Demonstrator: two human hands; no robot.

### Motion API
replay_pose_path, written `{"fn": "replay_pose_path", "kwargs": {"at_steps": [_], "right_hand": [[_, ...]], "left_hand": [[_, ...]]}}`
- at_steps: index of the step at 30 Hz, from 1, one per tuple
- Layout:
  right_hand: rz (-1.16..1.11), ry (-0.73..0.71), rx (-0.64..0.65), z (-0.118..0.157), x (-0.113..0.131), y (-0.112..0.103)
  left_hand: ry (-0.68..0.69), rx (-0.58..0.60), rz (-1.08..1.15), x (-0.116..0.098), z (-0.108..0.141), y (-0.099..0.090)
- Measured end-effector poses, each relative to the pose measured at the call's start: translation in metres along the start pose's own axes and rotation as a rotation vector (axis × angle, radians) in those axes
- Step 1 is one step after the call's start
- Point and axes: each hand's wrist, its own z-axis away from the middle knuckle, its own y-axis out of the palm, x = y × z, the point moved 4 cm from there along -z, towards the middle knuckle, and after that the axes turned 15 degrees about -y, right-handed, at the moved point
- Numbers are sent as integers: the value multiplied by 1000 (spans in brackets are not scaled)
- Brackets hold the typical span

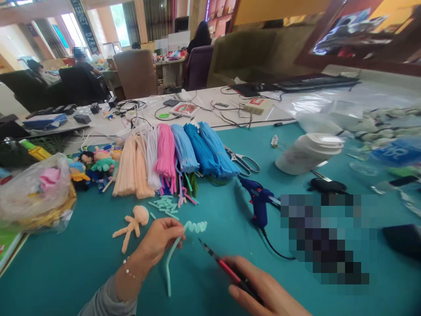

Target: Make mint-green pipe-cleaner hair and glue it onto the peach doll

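Observation:
My left hand pinches a mint green fuzzy stem, one end coiled into a spiral to the right of the fingertips, the other hanging straight toward me. In my right hand is a red and black tool with a narrow dark tip, which points up and left, just below the coil and apart from it. Left of my left hand lies a peach fuzzy doll figure. Short mint green pieces are scattered above it, near bundles of peach, white, pink and blue stems.
A blue glue gun with its cord lies right of centre on the green mat. Scissors and a white lidded cup stand behind. Small dolls and a plastic bag are left. People sit in the background.

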Motion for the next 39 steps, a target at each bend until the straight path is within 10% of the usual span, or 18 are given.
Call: {"fn": "replay_pose_path", "kwargs": {"at_steps": [39], "right_hand": [[163,-79,47,-25,2,7]], "left_hand": [[-41,12,-9,-1,4,4]]}}
